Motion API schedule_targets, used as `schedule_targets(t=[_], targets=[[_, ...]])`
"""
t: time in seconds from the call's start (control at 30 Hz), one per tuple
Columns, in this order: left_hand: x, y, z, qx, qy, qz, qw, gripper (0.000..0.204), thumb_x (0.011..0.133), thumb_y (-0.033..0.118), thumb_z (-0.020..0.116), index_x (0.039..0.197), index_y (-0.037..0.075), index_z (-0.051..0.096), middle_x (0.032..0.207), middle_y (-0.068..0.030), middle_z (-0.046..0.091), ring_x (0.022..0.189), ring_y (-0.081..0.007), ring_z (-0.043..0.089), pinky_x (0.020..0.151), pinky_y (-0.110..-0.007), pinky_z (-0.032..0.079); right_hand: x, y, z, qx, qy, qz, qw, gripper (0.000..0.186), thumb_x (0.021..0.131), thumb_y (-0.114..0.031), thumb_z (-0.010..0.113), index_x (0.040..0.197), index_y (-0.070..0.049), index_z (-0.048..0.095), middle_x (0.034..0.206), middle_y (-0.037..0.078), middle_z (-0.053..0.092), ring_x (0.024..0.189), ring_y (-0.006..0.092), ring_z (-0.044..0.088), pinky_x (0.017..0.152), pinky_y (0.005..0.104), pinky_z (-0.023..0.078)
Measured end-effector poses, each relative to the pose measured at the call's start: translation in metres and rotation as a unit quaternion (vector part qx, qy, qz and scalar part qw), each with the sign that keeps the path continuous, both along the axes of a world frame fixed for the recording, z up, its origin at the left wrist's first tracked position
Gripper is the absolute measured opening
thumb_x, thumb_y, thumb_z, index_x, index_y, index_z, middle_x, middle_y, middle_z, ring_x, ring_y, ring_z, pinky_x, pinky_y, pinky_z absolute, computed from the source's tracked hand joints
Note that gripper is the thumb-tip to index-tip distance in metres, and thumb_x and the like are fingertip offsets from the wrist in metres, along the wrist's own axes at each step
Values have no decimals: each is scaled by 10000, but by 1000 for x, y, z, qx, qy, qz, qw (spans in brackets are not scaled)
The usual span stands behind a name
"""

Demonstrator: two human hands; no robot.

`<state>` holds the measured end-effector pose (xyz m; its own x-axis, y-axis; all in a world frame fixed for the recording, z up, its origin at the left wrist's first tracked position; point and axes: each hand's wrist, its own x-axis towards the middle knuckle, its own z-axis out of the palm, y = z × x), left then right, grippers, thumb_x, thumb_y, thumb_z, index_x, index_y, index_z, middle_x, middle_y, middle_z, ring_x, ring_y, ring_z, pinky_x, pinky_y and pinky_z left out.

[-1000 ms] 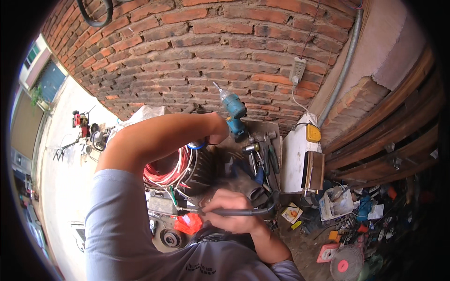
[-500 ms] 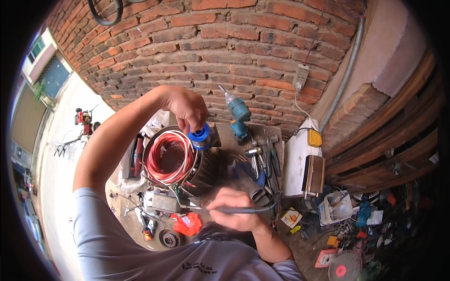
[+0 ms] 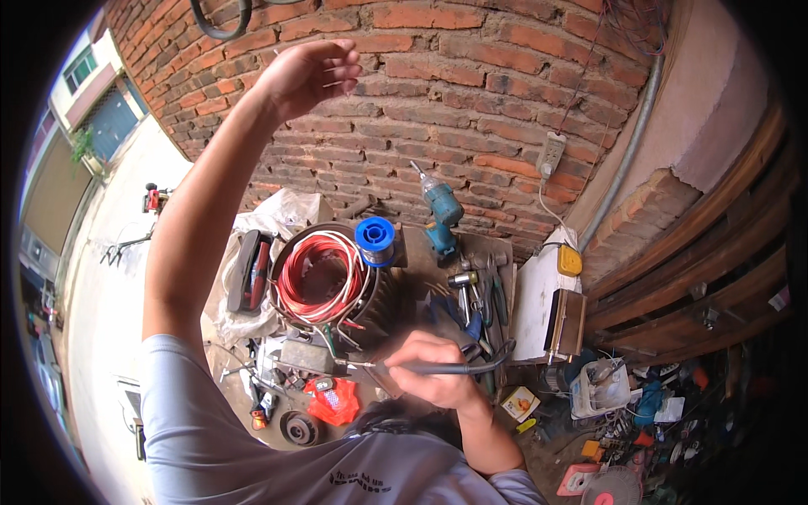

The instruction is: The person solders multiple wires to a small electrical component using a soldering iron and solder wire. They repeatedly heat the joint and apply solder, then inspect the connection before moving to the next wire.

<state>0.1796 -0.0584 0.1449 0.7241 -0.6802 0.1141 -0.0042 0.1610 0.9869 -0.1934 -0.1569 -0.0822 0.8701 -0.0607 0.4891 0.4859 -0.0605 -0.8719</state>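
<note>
My left hand [image 3: 310, 77] is raised in front of the brick wall, empty, its fingers apart and slightly curled. In my right hand [image 3: 427, 380] is a soldering iron [image 3: 461, 368] with a dark handle and cable, its metal tip pointing left beside a green wire [image 3: 329, 338]. That wire comes from a ribbed motor housing [image 3: 385, 305], whose open end holds a coil of red and white wire [image 3: 290, 282]. A blue spool of solder wire [image 3: 375, 240] stands on the housing's upper right edge, untouched.
A teal power drill [image 3: 440, 206] stands behind the housing. Pliers [image 3: 497, 290] and other hand tools lie to its right. On the left are a black and red case [image 3: 252, 273] and plastic bags. A red bag [image 3: 334, 401] and a round metal part [image 3: 300, 428] lie nearer me.
My left hand has let go of the blue spool and risen up and to the left, fingers opening. My right hand keeps the soldering iron in nearly the same place.
</note>
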Motion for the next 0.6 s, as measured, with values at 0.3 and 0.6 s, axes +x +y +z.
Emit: schedule_targets(t=[0.3, 0.6], targets=[[37, 166, 40, -117, -42, 52, 991, 256, 1125, 156, 573, 1293, -9, 673, 946, 3, 752, 811, -90, 713, 846, -280, 638, -4, -4, 1, -21, 43, 9, 999, 120, 821, 31, 789, 938, 36, 768, 837, 115, 699, 737, 193, 655, 667, 310, 489], [-46, 309, 22, -101, -164, 219, 957, 460, 1150, 240, 549, 1555, 26, 509, 1029, 12, 650, 645, -21, 440, 527, -167, 395, -2, -4, 3, -12, 56, 25, 998, 109, 851, 25, 780, 958, 40, 768, 839, 113, 689, 744, 192, 663, 673, 310, 503]])
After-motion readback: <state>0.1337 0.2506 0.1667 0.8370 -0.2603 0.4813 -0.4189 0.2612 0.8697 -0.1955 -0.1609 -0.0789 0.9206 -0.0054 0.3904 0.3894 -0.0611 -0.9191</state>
